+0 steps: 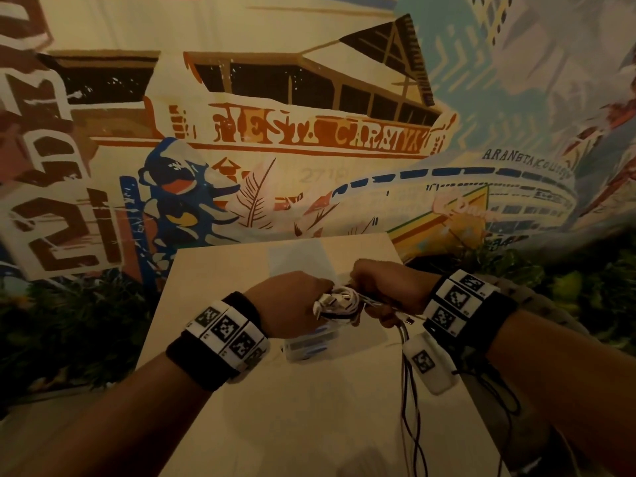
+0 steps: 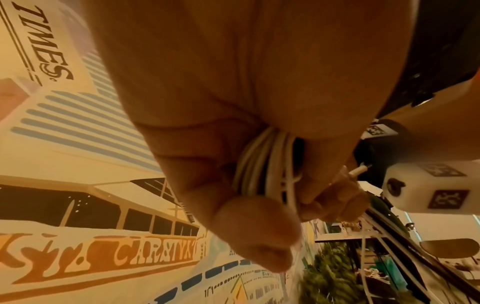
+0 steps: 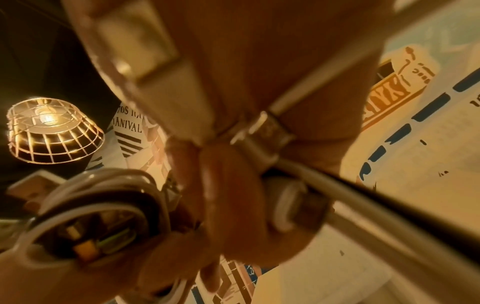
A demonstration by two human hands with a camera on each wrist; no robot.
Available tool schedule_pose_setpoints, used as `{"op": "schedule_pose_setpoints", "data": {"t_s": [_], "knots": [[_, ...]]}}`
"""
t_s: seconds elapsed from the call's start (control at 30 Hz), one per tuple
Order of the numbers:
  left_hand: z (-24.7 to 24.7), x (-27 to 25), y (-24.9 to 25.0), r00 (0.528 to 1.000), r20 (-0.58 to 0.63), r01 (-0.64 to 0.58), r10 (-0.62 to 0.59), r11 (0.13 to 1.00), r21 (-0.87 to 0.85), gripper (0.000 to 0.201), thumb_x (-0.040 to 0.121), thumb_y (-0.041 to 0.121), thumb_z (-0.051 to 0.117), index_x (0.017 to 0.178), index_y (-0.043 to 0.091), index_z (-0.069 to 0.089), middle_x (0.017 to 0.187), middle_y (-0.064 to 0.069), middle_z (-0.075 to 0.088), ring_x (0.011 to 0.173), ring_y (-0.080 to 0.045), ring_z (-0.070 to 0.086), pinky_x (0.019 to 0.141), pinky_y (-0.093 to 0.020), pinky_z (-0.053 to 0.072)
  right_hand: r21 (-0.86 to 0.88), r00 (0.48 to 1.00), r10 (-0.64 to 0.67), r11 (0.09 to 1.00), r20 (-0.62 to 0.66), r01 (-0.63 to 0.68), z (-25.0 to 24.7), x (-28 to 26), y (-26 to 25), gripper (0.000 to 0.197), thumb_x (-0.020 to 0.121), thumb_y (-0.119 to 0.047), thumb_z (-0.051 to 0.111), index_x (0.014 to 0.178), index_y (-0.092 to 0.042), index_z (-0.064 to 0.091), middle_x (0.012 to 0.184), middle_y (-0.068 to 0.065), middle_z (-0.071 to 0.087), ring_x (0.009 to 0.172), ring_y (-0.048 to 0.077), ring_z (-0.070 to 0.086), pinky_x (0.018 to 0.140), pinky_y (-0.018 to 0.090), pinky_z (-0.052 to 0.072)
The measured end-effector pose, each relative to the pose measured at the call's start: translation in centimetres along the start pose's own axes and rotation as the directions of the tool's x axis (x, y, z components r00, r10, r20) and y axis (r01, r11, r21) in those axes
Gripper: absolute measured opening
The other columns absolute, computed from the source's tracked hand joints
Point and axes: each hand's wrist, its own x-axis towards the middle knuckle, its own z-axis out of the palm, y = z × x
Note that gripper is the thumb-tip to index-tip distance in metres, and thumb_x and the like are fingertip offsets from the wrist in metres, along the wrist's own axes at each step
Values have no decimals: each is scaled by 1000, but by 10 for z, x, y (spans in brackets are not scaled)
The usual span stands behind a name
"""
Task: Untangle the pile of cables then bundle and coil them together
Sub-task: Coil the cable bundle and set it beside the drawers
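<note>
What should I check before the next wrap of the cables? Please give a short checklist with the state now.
1. Left hand grips the coil: ok.
2. Right hand holds the cables beside the coil: ok.
3. Loops lie side by side in the left hand, seen in the left wrist view: ok.
4. Loose ends hanging over the table are free of knots: cannot tell.
5. All plugs tucked in: not ok, one sticks out.

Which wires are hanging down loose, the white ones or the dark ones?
The dark wires hang loose, trailing down past the right hand. The white wires are wound in a coil gripped by the left hand.
</note>
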Motion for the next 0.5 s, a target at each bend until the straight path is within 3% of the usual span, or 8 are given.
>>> {"op": "schedule_pose_setpoints", "data": {"t_s": [0.1, 0.2, 0.27, 0.4, 0.5], "knots": [[0, 1, 8, 998, 48, 26, -29, 997, 69, 25, 100, 31, 52, 113, 13, 63, 104, -6, 69, 90, -22, 63, 81, -30, 50, -118, 993, 41, 993, 110, -28, -1, -3, -8, 80, 96, -68, 29, 101, 3, 66, 61, 9, 63, 44, 17, 47, 52, 26, 41], [2, 5, 12, 993, 107, 34, -44, 995, 89, 33, 98, 40, 53, 118, 16, 64, 106, -6, 70, 94, -23, 64, 85, -34, 53, -427, 988, 66, 904, 140, 0, 0, 0, -14, 90, 66, -92, 52, 99, -12, 75, 91, 12, 76, 69, 29, 67, 67, 36, 52], [2, 7, 15, 988, 148, 37, -52, 994, 103, 34, 96, 42, 56, 116, 16, 67, 105, -5, 71, 93, -23, 65, 82, -33, 52, -552, 991, 51, 833, 123, 26, 0, 1, -17, 79, 60, -85, 67, 100, -18, 76, 95, 11, 77, 82, 34, 72, 71, 39, 56], [2, 10, 24, 985, 152, 51, -85, 976, 213, 36, 97, 42, 51, 106, 12, 71, 93, -7, 71, 74, -20, 57, 70, -28, 46, -645, 995, 12, 762, 102, 57, 4, -2, -22, 55, 69, -65, 80, 103, -21, 75, 85, -1, 77, 72, 14, 74, 66, 31, 58], [-1, 12, 29, 980, 142, 93, -136, 957, 274, 36, 100, 39, 49, 106, 10, 70, 98, -6, 70, 76, -18, 53, 72, -28, 41, -700, 997, -24, 711, 68, 65, 13, 0, -22, 44, 75, -50, 83, 108, -23, 71, 83, -5, 76, 72, 12, 75, 59, 26, 55]]}}
